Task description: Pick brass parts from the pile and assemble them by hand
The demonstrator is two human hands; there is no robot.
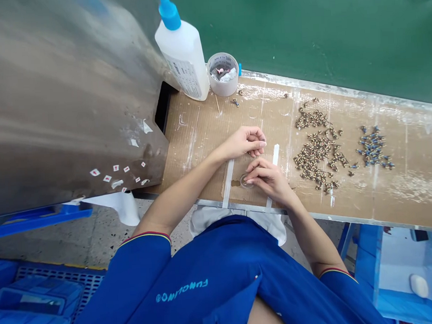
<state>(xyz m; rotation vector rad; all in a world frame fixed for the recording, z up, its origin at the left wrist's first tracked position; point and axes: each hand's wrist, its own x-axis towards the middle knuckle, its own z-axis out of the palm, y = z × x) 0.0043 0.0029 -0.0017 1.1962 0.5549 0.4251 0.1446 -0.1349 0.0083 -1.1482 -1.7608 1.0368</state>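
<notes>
My left hand (248, 142) is over the cardboard-covered bench, its fingers curled together in a pinch. Whatever is between its fingertips is hidden or too small to name. Just below and to the right, my right hand (269, 179) is closed too, thumb against fingers. Those fingertips are at a small clear round dish (243, 184); whether they grip its rim or something tiny in it, I cannot tell. To the right lies a heap of small brass-coloured metal parts (314, 155). Farther right is a smaller group of similar parts with blue on them (373, 148).
A white bottle with a blue nozzle (183, 58) and a tape roll (224, 87) holding scraps stand at the back left. A thin stick (217, 104) lies near them. On the left, a metal panel (73, 92) bears small stickers. A green surface (303, 34) lies beyond the bench.
</notes>
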